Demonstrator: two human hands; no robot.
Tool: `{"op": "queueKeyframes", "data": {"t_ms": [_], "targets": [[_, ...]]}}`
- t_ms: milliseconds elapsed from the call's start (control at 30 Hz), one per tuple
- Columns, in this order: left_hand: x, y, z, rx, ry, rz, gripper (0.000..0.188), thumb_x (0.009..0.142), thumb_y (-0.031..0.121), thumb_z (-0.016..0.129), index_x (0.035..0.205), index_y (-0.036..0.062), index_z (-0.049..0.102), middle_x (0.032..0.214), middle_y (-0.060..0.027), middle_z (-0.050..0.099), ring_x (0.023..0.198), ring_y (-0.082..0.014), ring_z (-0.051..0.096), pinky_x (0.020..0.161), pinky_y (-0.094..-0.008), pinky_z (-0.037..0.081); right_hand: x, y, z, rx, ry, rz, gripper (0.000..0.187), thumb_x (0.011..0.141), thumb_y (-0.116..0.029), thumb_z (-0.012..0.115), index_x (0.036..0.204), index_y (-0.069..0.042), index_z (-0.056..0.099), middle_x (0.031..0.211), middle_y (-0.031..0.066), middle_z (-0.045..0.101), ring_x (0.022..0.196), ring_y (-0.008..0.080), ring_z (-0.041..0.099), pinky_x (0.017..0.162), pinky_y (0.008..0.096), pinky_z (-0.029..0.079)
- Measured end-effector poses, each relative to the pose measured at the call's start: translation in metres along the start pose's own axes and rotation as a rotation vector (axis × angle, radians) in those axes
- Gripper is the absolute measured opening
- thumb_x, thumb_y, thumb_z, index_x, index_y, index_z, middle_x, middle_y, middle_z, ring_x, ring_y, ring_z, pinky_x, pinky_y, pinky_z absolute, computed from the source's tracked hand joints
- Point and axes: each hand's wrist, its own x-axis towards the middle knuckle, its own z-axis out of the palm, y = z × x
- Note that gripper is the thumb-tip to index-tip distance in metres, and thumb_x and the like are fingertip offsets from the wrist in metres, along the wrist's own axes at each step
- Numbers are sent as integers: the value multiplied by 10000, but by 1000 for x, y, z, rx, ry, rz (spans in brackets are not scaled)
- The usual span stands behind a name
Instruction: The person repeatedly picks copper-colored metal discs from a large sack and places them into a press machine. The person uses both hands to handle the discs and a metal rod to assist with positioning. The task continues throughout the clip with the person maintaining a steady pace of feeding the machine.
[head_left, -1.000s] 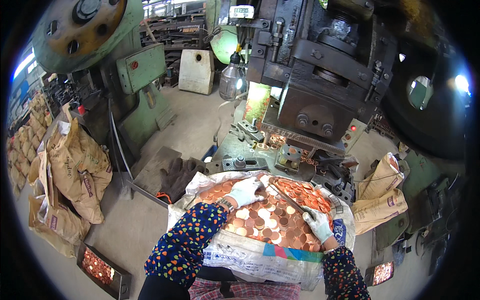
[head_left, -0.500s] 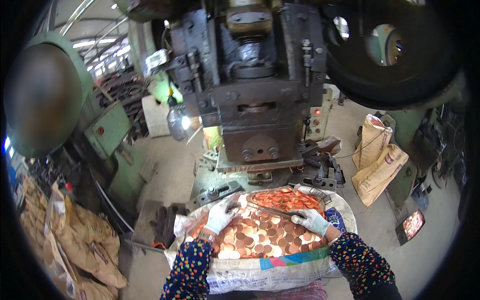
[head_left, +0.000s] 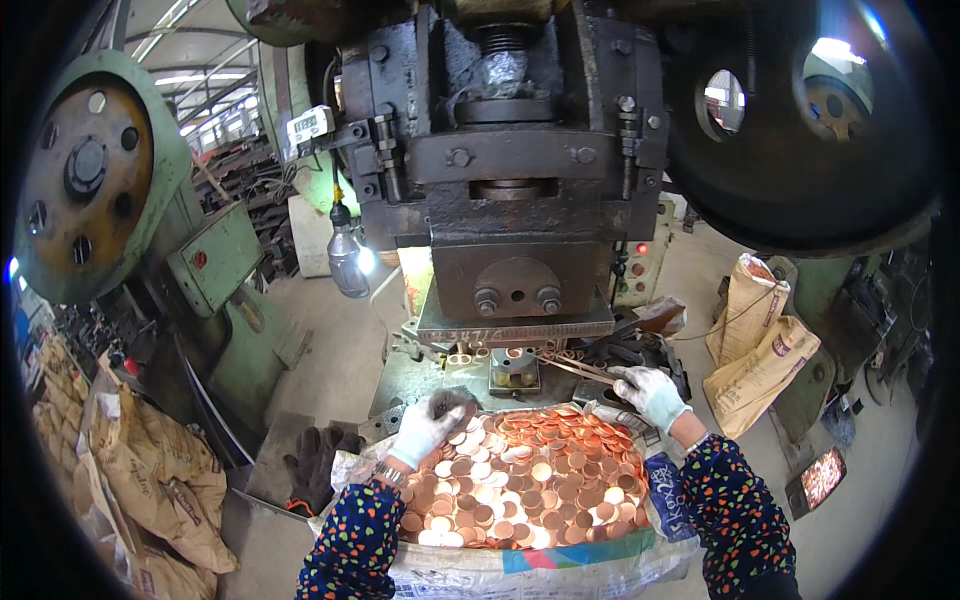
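Observation:
My right hand (head_left: 652,398), in a white glove, grips a pair of long thin tweezers (head_left: 588,371). The tweezers' far end points left, toward the small die block (head_left: 514,370) beneath the raised press head (head_left: 517,285). My left hand (head_left: 425,428), also gloved and with darkened fingertips, hovers at the left far edge of the heap. Its fingers are curled, and whether they hold something is hard to make out. Below both hands, a heap of round copper discs (head_left: 520,490) fills an opened white woven sack (head_left: 450,568).
Copper rings (head_left: 460,358) lie beside the die. A lit lamp (head_left: 350,262) hangs left of the press. Dark gloves (head_left: 318,462) rest on a low ledge at left. Brown paper sacks (head_left: 762,368) stand at right, others (head_left: 160,480) at left. A phone (head_left: 817,483) sits at far right.
My right hand has moved the tweezers from across the heap up to the die. My left hand has shifted slightly left. The view has also shifted, and more of the die shows.

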Motion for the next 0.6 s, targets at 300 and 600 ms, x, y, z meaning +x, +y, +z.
{"op": "queueKeyframes", "data": {"t_ms": [300,600], "targets": [[48,-14,30,-328,120,-144,156,868,90,650,1002,26,599,852,-23,627,733,-111,639,620,-222,522,50,-13,29,-270,-14,6,285,934,-287,475,1163,-161,587,875,97,630,775,272,638,676,388,509],[116,-31,90,426,407,18,475,752,429,717,937,-4,655,804,-193,665,677,-330,649,623,-397,519,20,-3,18,20,61,-2,303,922,-287,510,1175,-138,586,877,126,614,841,308,607,739,403,480]]}}
